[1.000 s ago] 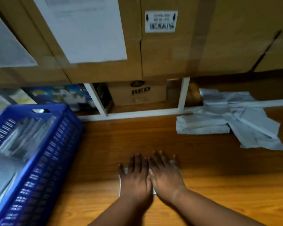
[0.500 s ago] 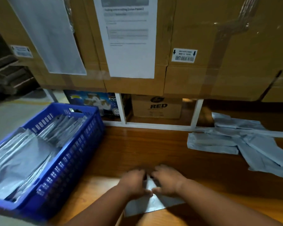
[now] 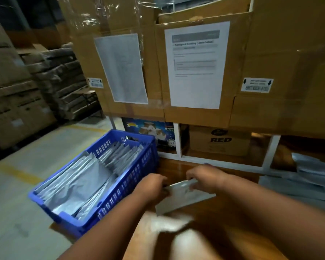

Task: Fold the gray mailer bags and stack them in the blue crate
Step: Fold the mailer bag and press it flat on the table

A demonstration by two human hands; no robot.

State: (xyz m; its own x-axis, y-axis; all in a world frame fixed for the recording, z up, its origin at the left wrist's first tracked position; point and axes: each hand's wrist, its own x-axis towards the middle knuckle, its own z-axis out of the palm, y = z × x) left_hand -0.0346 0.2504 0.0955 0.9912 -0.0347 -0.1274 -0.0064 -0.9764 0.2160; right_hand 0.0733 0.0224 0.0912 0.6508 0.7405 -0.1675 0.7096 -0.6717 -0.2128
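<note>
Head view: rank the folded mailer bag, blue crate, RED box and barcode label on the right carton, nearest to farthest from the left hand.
From the left hand:
1. Folded mailer bag, gripped in it.
2. Blue crate, just left.
3. RED box, behind, on the shelf.
4. Barcode label, high on the right.

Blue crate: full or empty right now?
Partly full. The crate holds rows of folded gray bags lying below its rim. Both hands hold another bag beside it, not in it.

Small carton [image 3: 219,140] under the shelf: we read "RED" in black.
Printed sheet [image 3: 195,64] on the far box: we cannot read its blurred heading.
Barcode sticker [image 3: 257,85], right: unreadable.
</note>
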